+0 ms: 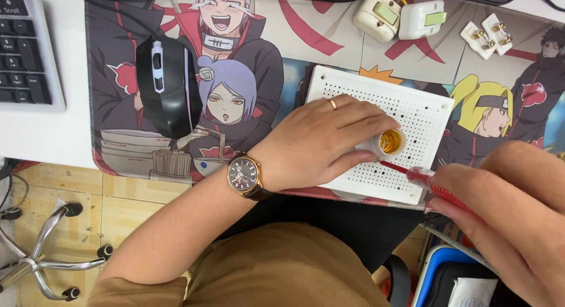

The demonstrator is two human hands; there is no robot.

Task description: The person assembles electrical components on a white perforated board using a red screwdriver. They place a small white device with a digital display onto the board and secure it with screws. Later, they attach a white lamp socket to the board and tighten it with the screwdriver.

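Steadying a white lamp holder with brass inside, the left hand closes around its side on the white perforated board, which lies on the printed desk mat. The right hand grips a red-handled screwdriver, whose tip sits beside the lamp holder's rim.

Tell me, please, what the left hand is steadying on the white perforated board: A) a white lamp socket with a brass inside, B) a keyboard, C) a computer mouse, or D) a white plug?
A: the left hand grips the white lamp socket on the perforated board, while the right hand points a red screwdriver at it.
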